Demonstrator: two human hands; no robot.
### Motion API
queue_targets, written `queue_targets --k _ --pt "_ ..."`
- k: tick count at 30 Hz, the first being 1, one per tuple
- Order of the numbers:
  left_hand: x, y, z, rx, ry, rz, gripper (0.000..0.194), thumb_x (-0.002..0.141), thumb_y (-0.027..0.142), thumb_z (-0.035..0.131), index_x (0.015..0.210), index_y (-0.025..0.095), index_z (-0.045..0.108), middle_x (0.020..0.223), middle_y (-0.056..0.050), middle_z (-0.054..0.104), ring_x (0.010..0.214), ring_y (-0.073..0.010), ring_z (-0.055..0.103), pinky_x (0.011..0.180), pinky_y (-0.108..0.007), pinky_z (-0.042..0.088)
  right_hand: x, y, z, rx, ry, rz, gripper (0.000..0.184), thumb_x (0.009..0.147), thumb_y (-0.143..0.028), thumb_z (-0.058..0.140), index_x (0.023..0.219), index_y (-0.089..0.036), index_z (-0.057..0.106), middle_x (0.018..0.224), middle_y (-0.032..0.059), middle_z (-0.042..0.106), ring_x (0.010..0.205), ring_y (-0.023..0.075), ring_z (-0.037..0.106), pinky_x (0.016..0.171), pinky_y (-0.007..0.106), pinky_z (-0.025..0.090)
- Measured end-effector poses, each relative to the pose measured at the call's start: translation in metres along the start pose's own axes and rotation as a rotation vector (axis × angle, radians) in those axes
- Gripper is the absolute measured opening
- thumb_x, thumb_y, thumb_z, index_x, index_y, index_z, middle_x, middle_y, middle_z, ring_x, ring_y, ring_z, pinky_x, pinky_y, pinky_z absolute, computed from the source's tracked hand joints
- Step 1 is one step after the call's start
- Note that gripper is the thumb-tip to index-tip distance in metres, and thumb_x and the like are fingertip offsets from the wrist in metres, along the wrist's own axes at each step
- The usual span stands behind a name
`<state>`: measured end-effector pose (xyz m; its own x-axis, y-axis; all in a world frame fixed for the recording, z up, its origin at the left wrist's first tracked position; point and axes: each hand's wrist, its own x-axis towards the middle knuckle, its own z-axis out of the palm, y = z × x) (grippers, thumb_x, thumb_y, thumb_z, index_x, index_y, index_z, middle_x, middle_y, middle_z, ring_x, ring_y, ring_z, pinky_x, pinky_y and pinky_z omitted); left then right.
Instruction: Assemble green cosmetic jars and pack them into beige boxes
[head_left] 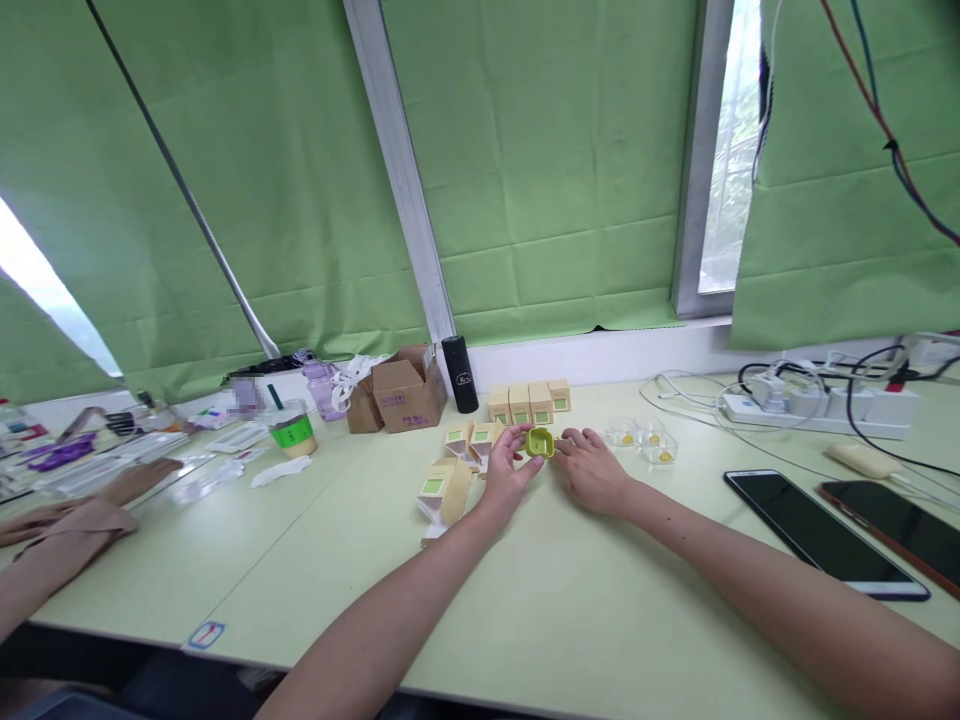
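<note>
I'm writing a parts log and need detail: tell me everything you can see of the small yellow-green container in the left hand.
The yellow-green container is a small, hollow, rounded-square piece with a visible rim and inner walls, apparently plastic. Its open side faces the camera. The left hand grips it between thumb and fingers, in front of small tan boxes. The right hand is close beside it; whether it touches is unclear. Any markings are too small to tell.
</note>
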<state>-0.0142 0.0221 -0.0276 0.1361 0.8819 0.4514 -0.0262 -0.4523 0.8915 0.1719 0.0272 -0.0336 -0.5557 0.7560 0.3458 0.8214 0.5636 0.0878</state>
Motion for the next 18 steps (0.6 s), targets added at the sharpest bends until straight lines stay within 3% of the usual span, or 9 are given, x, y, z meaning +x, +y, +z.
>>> queue_targets --k 4,10,14,18 --pt "-0.003 0.003 0.001 -0.010 -0.005 0.002 0.048 0.075 0.024 0.079 0.120 0.023 0.060 0.123 -0.008 0.073 0.118 -0.0267 0.065 0.087 -0.033 0.039 0.004 0.000 0.005 -0.008 0.009 0.007 0.029 0.082 -0.005 0.055 0.103 -0.015 0.073 0.114 0.0156 0.073 0.118 0.0317 0.052 0.099 0.044 0.032" --pt "-0.004 0.010 0.004 -0.010 0.037 0.008 0.048 0.076 0.025 0.080 0.120 0.022 0.060 0.122 -0.009 0.073 0.117 -0.0269 0.065 0.089 -0.034 0.040 -0.006 -0.001 0.000 -0.003 0.078 0.010 0.032 0.082 -0.003 0.057 0.107 -0.015 0.073 0.117 0.0138 0.074 0.118 0.0296 0.054 0.099 0.043 0.031" --pt "-0.004 0.010 0.005 0.004 0.045 0.018 0.049 0.075 0.024 0.079 0.120 0.022 0.059 0.124 -0.010 0.072 0.119 -0.0277 0.064 0.089 -0.034 0.039 -0.021 -0.007 -0.008 0.103 0.266 0.017 0.016 0.088 -0.008 0.061 0.092 -0.018 0.073 0.096 0.0093 0.078 0.098 0.0247 0.063 0.095 0.040 0.032" --pt "-0.006 0.008 0.008 0.015 0.030 0.019 0.048 0.076 0.024 0.078 0.120 0.022 0.059 0.124 -0.010 0.072 0.122 -0.0286 0.064 0.089 -0.034 0.039 -0.039 -0.017 -0.022 0.243 0.462 0.013 0.016 0.084 -0.006 0.063 0.081 -0.020 0.069 0.080 0.0043 0.076 0.083 0.0214 0.064 0.091 0.039 0.034"
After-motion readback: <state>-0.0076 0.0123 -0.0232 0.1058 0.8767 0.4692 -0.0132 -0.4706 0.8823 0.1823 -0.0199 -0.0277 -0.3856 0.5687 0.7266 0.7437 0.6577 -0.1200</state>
